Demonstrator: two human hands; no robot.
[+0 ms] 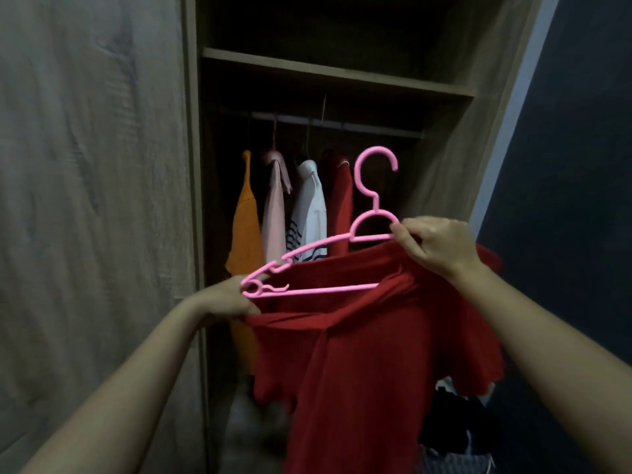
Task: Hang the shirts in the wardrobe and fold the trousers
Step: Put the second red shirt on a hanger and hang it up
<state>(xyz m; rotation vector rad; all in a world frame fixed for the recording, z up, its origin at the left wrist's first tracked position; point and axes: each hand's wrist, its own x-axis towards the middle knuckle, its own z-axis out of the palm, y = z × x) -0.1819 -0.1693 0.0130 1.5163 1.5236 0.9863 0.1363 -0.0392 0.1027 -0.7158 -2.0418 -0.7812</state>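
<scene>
No legible txt, labels, brand marks or nos. anywhere in view. Pink hanger [325, 290], red shirt [376, 354] and wardrobe [335, 75] panels show plain surfaces only. Scene is dim and a bit blurry, so any small print can't be made out.

An open wardrobe [193, 165] in grey-brown wood grain fills the view. At its left stands a broad panel [85, 200] of the same grain; whether it is a door or a side cannot be told. Inside, a shelf [335, 75] runs across near the top, and below it a pale hanging rail [359, 126] spans the dark compartment. Past the right side wall [478, 148], a pale strip [513, 107] edges a dark blue-grey wall [581, 165]. The light is dim
</scene>
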